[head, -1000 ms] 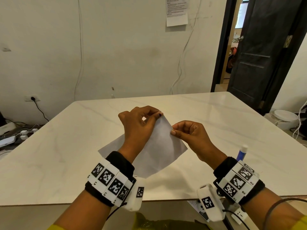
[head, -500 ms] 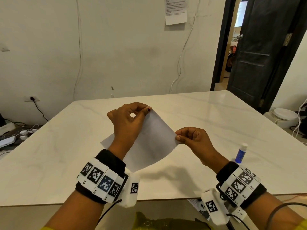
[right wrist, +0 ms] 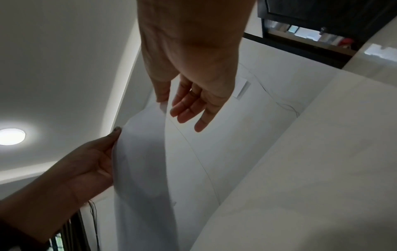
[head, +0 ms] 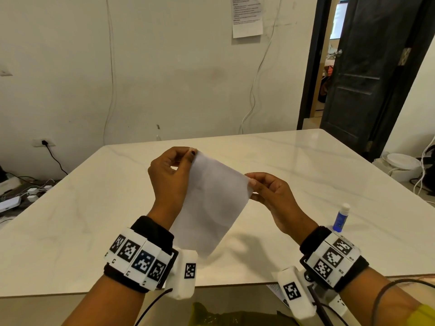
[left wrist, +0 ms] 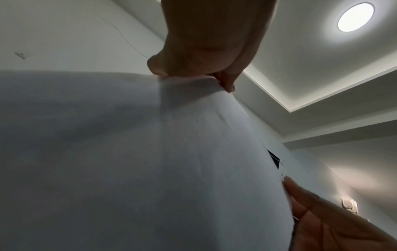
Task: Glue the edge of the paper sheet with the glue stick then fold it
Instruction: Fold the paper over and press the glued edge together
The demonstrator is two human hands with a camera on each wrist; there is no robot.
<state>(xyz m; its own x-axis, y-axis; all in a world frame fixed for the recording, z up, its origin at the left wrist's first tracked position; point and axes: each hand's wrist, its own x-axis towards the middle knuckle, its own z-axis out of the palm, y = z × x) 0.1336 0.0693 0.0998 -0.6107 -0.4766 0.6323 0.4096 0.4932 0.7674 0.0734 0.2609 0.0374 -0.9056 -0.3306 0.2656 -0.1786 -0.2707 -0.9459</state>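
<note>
Paper sheet (head: 211, 203) pinched aloft at top corners by left hand (head: 171, 175) and right hand (head: 270, 196) fingers; might crease crookedly if pulled unevenly.

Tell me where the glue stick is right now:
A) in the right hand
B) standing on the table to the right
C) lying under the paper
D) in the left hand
B: the glue stick stands upright on the table, while left hand and right hand pinch the paper sheet.
</note>
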